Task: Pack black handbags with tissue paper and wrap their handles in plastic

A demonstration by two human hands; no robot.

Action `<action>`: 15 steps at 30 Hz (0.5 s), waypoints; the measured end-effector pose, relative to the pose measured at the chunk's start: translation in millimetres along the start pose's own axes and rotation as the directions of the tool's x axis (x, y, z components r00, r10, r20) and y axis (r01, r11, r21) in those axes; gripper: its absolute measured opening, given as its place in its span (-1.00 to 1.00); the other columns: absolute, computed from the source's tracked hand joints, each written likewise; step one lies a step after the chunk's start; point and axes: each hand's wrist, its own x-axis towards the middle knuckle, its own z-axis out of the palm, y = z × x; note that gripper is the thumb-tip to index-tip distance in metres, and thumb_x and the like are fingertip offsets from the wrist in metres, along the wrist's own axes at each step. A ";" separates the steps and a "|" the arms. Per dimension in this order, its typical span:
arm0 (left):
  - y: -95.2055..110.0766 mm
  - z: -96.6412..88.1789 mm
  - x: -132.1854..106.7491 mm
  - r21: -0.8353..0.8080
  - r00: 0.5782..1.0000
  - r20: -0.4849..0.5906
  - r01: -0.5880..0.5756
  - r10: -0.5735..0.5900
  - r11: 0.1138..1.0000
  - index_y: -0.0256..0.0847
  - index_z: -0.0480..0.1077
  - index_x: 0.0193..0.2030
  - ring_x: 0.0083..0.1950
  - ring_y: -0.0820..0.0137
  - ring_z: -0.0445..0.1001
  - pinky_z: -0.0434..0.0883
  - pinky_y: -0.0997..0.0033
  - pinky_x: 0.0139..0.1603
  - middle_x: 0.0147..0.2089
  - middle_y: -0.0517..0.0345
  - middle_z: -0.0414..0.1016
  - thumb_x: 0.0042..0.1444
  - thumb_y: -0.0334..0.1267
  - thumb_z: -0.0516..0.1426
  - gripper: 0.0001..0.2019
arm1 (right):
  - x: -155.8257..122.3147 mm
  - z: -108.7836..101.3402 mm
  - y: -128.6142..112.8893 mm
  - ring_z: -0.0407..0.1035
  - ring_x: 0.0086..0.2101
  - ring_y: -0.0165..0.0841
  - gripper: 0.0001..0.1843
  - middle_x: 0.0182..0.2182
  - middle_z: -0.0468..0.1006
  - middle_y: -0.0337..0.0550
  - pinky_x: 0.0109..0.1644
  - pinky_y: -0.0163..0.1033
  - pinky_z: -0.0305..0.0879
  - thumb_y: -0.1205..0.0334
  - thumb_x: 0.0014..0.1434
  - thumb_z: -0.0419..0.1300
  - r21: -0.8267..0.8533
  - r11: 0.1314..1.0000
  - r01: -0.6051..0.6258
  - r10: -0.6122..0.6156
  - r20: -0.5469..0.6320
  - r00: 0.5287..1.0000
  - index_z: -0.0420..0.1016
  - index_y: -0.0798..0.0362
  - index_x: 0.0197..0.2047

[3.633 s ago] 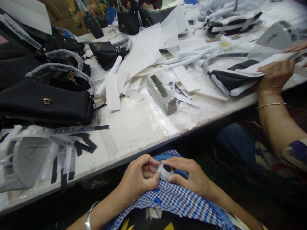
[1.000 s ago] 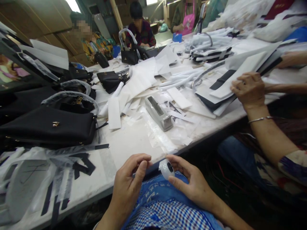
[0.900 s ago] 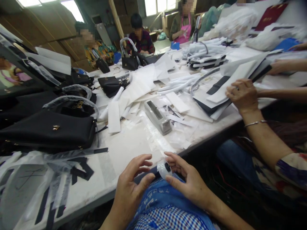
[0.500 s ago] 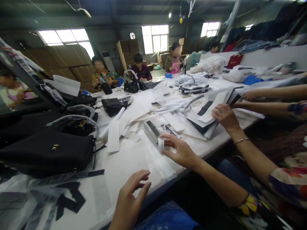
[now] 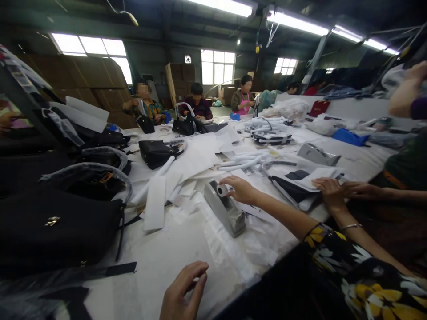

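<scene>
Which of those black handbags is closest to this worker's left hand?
The big handbag, frontmost at lower left, gold clasp showing; the other black handbags sit farther from the left hand.

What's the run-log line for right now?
right hand: holds roll at dispenser | left hand: open, nothing seen in it | dispenser: on table
</scene>
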 end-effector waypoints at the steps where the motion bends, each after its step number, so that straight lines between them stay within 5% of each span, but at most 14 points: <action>1: -4.3 -0.3 0.2 0.012 1.000 0.010 -0.004 0.004 1.000 0.04 0.58 -0.10 -0.03 0.30 0.62 0.59 0.52 -0.17 -0.04 0.15 0.64 0.22 -0.11 0.19 -0.82 | 0.6 -0.9 -2.2 0.39 0.05 -0.13 -0.50 0.01 0.55 0.00 0.19 0.01 0.25 0.52 -0.02 0.34 -0.035 0.999 0.014 -0.013 0.024 1.000 0.49 0.05 0.02; 15: -47.4 14.2 -8.2 0.127 0.993 0.023 -0.121 0.119 0.984 0.02 0.60 -0.13 -0.09 0.37 0.64 0.52 0.54 0.01 -0.11 0.23 0.67 0.23 -0.09 0.17 -0.81 | 26.1 -6.2 -4.2 0.23 0.21 -0.06 -0.49 -0.01 0.60 -0.09 0.35 0.16 -0.12 0.46 -0.05 0.42 -0.265 0.955 0.134 -0.035 0.347 0.937 0.58 -0.04 0.00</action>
